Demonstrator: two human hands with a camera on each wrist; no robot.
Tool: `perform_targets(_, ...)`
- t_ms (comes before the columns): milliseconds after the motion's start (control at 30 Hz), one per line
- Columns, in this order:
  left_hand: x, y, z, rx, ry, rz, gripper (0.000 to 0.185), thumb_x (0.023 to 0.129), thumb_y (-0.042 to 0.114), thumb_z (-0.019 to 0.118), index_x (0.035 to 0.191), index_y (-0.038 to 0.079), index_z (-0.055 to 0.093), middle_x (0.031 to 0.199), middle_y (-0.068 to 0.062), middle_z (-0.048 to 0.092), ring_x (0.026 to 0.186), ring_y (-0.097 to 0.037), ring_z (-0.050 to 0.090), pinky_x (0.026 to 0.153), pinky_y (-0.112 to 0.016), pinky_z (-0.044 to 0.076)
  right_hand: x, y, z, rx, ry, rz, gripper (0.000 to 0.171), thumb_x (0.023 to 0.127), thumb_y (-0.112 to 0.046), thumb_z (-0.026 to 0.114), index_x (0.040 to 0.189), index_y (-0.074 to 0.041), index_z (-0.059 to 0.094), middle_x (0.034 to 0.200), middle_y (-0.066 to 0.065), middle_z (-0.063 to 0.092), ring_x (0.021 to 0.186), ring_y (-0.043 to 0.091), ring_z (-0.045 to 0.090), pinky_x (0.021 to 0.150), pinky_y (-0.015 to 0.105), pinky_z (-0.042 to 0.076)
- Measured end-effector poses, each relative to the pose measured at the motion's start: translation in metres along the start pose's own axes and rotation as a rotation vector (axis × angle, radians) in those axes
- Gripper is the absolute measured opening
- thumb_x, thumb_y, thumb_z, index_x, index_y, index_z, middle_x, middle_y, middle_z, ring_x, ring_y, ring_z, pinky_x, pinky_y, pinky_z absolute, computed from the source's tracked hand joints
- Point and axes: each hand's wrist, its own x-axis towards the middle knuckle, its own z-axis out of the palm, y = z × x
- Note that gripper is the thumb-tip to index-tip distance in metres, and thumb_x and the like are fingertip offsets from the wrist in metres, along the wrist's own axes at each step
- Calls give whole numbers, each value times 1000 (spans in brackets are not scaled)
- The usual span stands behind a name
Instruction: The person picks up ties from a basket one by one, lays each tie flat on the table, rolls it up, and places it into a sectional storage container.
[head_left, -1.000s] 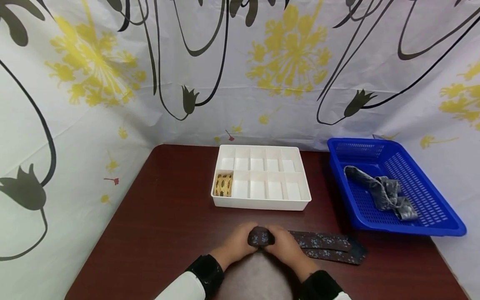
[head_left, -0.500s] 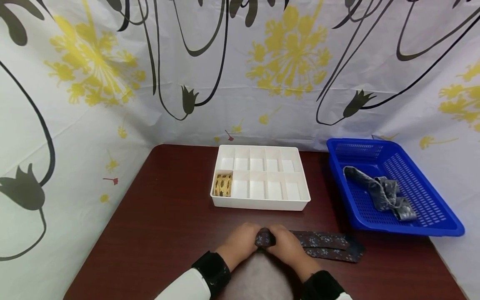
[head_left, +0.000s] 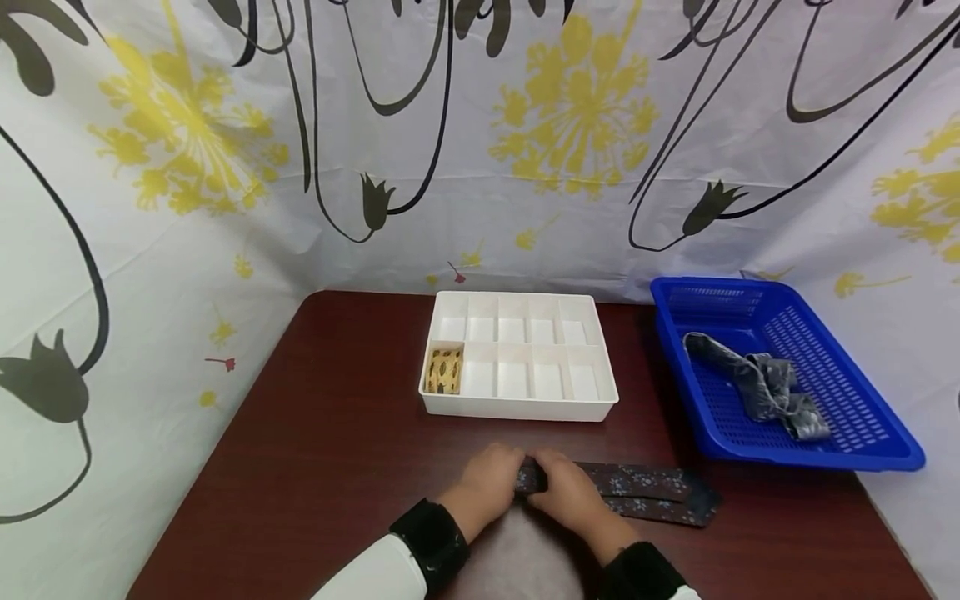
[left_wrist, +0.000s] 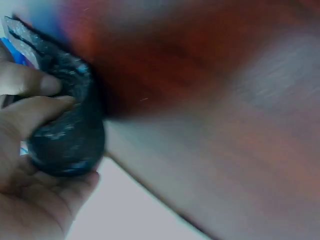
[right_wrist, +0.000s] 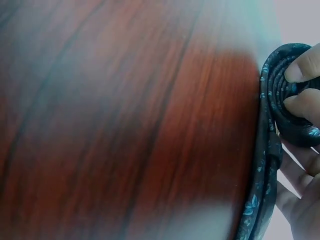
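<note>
Tie update: compared with a second ago, the hands sit closer together, so less of the roll peeks out between them, and the flat tail's tip looks to have crept slightly toward them. My read is the rolling's moving along, just slowly, with a decent stretch left flat.

Grip-wise, left hand and right hand are both curled snugly on the coil, one per side. In the right wrist view, digits pinch the coil's edge while others sit underneath. No real gap that I can see.

So the rolled end is right in the grip, toward the near edge of the table, and the doubled tail runs out past the right hand, tip toward the table's right edge.
</note>
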Motion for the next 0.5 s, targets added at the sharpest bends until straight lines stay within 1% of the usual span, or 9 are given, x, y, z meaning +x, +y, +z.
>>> perform_targets(133,-1,-20,15,-314,80,68,34,66,1,76,93,14,59,90,3,63,89,-11,59,82,-27,49,0,1,1,14,15,-12,52,66,-5,81,114,-3,62,113,15,64,107,31,60,92,48,47)
perform_targets(200,-3,-28,23,-429,117,91,34,67,1,76,94,13,59,91,4,61,88,-10,56,82,-27,48,0,2,1,14,18,-26,49,66,-5,81,111,-4,63,111,13,65,104,30,61,90,48,48)
perform_targets(233,-4,-30,25,-461,130,93,32,69,3,76,94,13,59,90,4,61,87,-9,55,82,-28,47,0,2,1,14,20,-33,48,66,-5,81,111,-5,64,110,13,65,103,29,61,89,47,48)
perform_targets(267,-5,-32,27,-473,139,89,30,70,4,77,93,13,59,90,5,60,87,-9,55,82,-28,47,0,2,1,10,21,-39,47,66,-5,81,110,-5,64,109,12,65,102,28,61,88,47,49)
perform_targets(333,-6,-33,29,-446,155,90,24,74,8,76,91,14,60,87,6,60,85,-8,55,82,-28,48,0,1,0,4,23,-45,46,67,-6,81,109,-6,64,108,11,65,102,27,61,88,47,49)
perform_targets(400,-6,-31,27,-386,164,87,19,76,10,76,88,15,61,84,7,61,84,-9,56,81,-28,48,1,1,0,-2,26,-45,46,67,-6,81,110,-6,64,109,11,65,103,28,61,89,47,48)
perform_targets(500,-6,-25,23,-292,161,69,17,76,10,75,85,15,62,81,7,62,83,-11,58,80,-29,49,0,1,0,-18,30,-37,48,68,-7,81,112,-5,64,112,13,65,106,29,60,90,47,48)
